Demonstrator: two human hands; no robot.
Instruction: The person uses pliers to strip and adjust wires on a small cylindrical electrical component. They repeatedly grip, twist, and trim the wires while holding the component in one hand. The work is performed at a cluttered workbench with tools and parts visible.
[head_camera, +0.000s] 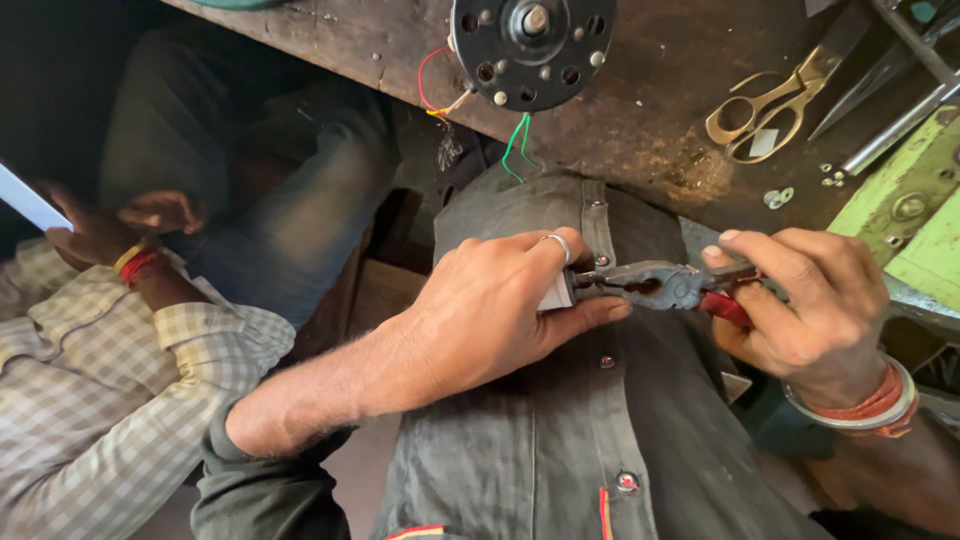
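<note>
Gripping a small white piece (556, 293) at centre frame between thumb and fingers of the left hand (500, 305), with pliers (650, 285) clamped on its edge, red handles squeezed in the closed right hand (800, 310). Judged a crimping or bending step; calls next for steady counter-hold and controlled squeeze.

A repair workshop: along the top of the frame runs a stained, worn wooden workbench (660, 110) carrying a round motor part (530, 45) with loose wires, brass scissors (765, 110), metal rods and scattered washers (778, 197).
</note>
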